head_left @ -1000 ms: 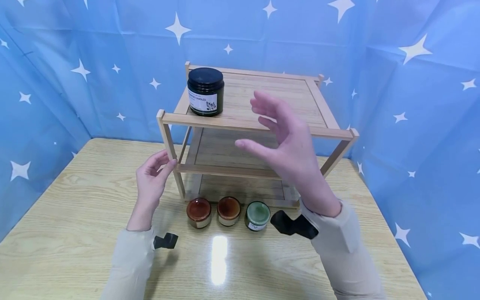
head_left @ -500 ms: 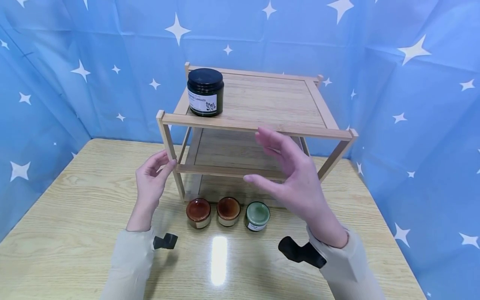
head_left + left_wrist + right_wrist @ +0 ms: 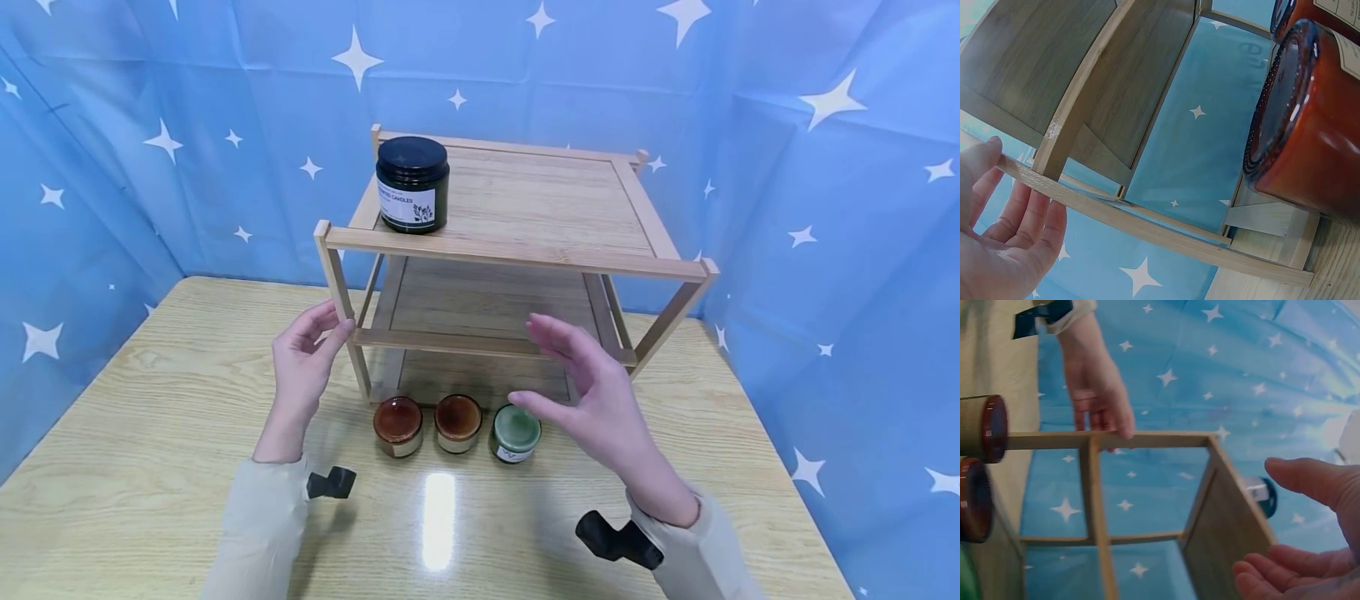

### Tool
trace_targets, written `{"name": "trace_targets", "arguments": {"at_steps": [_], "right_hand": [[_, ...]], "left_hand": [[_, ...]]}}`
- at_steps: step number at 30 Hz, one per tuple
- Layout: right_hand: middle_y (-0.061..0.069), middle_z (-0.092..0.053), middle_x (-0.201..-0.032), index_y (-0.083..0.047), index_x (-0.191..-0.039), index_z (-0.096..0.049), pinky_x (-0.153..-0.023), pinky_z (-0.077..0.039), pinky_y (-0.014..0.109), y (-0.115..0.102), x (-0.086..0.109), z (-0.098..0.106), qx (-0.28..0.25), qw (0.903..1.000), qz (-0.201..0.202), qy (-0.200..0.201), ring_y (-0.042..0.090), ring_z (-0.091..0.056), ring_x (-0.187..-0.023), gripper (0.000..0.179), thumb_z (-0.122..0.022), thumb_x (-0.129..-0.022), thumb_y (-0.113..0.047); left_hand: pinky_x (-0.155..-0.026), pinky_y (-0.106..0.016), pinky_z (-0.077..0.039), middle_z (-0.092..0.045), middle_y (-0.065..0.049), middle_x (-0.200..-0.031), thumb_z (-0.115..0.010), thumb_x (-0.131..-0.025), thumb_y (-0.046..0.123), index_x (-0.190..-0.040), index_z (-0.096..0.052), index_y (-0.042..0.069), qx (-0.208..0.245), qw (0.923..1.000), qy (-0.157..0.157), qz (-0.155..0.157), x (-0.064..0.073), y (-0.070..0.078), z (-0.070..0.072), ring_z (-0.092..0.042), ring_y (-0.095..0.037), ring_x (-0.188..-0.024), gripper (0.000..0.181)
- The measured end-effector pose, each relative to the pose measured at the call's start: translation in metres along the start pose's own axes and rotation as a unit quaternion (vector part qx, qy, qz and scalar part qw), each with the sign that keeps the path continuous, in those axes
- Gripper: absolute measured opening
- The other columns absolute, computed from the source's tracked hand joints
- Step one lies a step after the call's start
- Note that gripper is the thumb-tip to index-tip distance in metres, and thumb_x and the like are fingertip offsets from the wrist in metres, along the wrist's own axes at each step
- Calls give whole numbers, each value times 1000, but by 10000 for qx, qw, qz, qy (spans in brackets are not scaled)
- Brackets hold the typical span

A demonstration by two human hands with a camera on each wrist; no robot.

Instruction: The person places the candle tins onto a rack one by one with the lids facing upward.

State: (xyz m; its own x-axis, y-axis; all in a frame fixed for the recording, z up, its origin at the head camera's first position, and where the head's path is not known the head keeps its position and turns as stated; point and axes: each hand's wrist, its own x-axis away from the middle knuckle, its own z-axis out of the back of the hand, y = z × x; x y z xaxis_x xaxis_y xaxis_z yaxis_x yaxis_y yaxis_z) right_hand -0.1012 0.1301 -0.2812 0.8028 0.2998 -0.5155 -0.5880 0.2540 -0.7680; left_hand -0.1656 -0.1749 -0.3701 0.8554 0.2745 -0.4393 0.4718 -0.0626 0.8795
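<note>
My left hand pinches the front left post of a wooden shelf rack between thumb and fingers; the left wrist view shows the thumb on one side and fingers curled behind. My right hand holds nothing, its thumb and fingers spread apart, in front of the rack's right side. Its thumb tip overlaps a green candle in the head view. Left of that candle stand two reddish-brown candles, one in the middle and one at the left. A dark lidded candle jar stands on the top shelf's left front.
The rack has three levels and stands on a light wood table. A blue curtain with white stars hangs behind and at both sides. The three small candles line the rack's front bottom edge.
My right hand has come down from above the top shelf to the level of the lower shelves, close to the green candle. My left hand has stayed on the post.
</note>
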Motion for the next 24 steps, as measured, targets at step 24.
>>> {"name": "trace_targets", "arguments": {"at_steps": [24], "right_hand": [[23,-59,-124,10,-126,-53,-96,-45,49,74,51,-5,377,9867,-1560,-257,39,-57,-111,62,-83,-73,-1]], "left_hand": [[-86,-22,-51,-69,8,-91,-61,-86,-15,-108,-71,1,-91,9999,-33,-48,0,1,-1,-64,-9,-91,29]]}}
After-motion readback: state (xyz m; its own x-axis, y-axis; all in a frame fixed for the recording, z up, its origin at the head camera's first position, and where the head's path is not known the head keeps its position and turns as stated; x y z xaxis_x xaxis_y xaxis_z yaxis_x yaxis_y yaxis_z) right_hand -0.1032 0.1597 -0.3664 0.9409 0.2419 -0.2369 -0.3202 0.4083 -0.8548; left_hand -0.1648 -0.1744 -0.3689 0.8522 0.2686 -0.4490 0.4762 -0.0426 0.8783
